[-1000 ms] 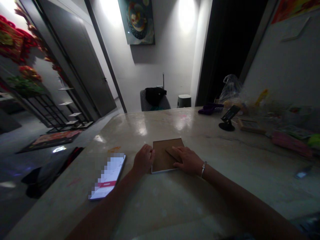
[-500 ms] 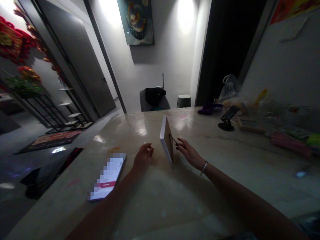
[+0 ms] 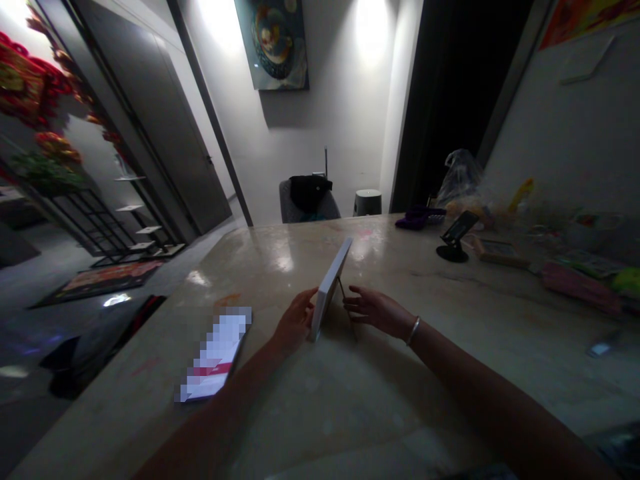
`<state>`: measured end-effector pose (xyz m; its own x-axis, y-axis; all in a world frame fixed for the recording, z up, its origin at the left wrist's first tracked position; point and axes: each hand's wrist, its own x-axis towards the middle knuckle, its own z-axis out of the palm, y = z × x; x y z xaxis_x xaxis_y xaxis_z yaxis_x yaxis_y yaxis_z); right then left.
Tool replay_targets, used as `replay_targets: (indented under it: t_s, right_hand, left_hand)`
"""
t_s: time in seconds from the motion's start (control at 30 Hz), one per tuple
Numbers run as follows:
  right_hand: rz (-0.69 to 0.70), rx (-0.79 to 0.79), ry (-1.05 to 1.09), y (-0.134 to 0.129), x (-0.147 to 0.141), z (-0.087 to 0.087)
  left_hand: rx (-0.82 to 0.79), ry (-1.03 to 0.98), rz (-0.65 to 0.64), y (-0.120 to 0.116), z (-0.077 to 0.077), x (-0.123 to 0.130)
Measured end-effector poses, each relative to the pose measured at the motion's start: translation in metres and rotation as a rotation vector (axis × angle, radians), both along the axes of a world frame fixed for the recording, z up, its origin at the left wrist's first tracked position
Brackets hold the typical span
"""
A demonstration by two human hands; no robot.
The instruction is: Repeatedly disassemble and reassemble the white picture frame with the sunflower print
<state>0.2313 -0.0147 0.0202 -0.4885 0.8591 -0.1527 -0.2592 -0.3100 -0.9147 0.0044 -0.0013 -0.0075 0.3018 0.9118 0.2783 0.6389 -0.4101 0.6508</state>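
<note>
Nearest to me on the table (image 3: 320,413), at the person's left, lies a phone (image 3: 217,363) with its screen lit. Beyond it come the two hands, and between them stands a photo frame (image 3: 332,277), almost edge-on to the person. Its top edge runs away from the person and a little toward the right; which side is the longer one, I cannot tell from here. The front is turned to the left hand (image 3: 297,322), the back to the right hand (image 3: 374,312), and the frame leans slightly to the right, where its thin leg (image 3: 355,331) stands out behind.

The left hand is the nearer one to the frame itself: its bent fingers are at the front side, but whether they grip or only support, I cannot tell. The right hand, with a bracelet (image 3: 414,330) on the wrist, is open, fingers loosely apart, just beside the leg; contact is not clear to me. Farther off, to the right, is a black phone holder (image 3: 454,241), and past the table a chair (image 3: 286,202).
</note>
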Motion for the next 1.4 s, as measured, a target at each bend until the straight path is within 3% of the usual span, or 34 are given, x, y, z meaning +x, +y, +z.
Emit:
replay_targets:
  t_s: [0.13,0.23,0.4,0.57,0.77,0.9,1.0,1.17,1.3,1.4]
  right_hand:
    - [0.158,0.018,0.111,-0.009,-0.007,0.004]
    - [0.175,0.01,0.151,-0.016,-0.014,0.007]
    - [0.04,-0.054,0.192,-0.012,-0.009,0.008]
    - [-0.181,-0.163,0.269,0.012,0.008,-0.006]
    - [-0.248,-0.254,0.17,0.026,0.025,-0.01]
    - [-0.127,-0.155,0.111,0.02,0.024,-0.004]
    - [-0.17,-0.054,0.054,0.016,0.019,-0.002]
    - [-0.255,-0.06,0.057,0.016,0.012,-0.003]
    - [-0.246,-0.05,-0.055,0.016,0.009,-0.007]
    - [-0.292,0.091,-0.315,0.019,0.009,-0.013]
  left_hand:
    - [0.029,0.017,-0.199,-0.01,0.007,0.012]
    - [0.001,0.093,-0.183,-0.017,0.011,0.02]
    - [0.008,0.154,-0.097,-0.018,0.009,0.022]
    - [-0.017,0.221,-0.079,-0.016,0.006,0.019]
    - [-0.021,0.203,-0.043,-0.012,0.006,0.013]
    - [-0.025,0.152,-0.025,-0.007,0.003,0.008]
    - [0.016,0.035,0.058,-0.003,-0.001,0.005]
    - [0.008,-0.184,0.211,0.005,-0.005,0.004]
    - [-0.029,-0.108,0.195,0.006,-0.005,0.004]
    - [-0.008,0.025,0.18,0.006,-0.005,0.003]
